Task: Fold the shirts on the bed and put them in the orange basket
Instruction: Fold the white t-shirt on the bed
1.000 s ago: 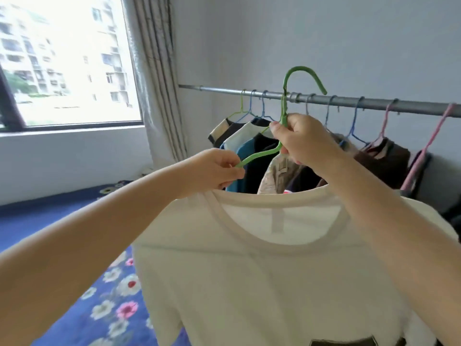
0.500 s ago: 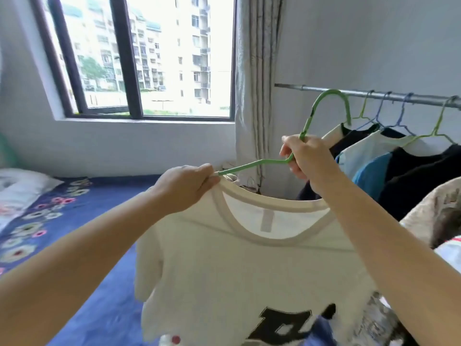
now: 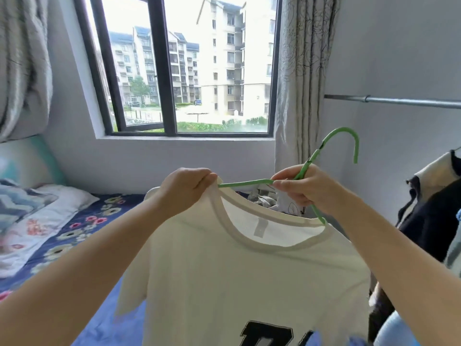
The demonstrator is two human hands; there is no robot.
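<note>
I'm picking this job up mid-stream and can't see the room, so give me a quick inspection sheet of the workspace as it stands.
Surface: bed with blue floral cover, lower left.
Job's things: cream T-shirt held in the air on a green hanger; the hanger's left arm is out of the collar. Orange basket: nothing seen.
Clutter: pillow on the bed; crumpled fabric behind the collar.
Grippers: left hand pinches the shirt's shoulder at the collar; right hand grips the hanger's neck.
Cables: nothing seen.
Surroundings: window, curtain, metal rail, dark hanging garment at right.
</note>
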